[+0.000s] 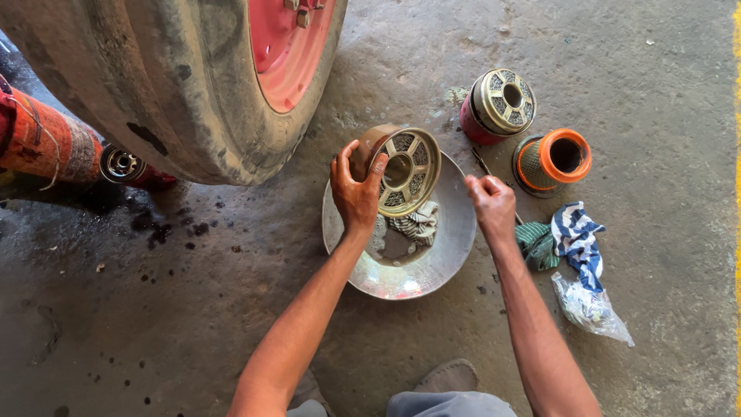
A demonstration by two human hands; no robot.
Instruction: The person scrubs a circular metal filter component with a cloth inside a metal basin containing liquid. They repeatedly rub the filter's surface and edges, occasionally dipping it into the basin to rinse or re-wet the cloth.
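My left hand (356,193) grips a round brass-coloured filter housing (407,170) with a spoked mesh face, tilted on the far rim of a shallow metal basin (432,266). A striped rag (417,222) lies in dirty liquid inside the basin. My right hand (491,202) is at the basin's right rim, fingers pinched on a thin dark rod-like tool (482,164) that points away toward the far side.
A large muddy tyre with a red rim (193,85) stands at the top left. A second filter housing (500,104) and an orange-capped mesh filter (553,161) sit beyond the basin. Green and blue-striped rags (567,239) and a plastic bag (590,309) lie to the right.
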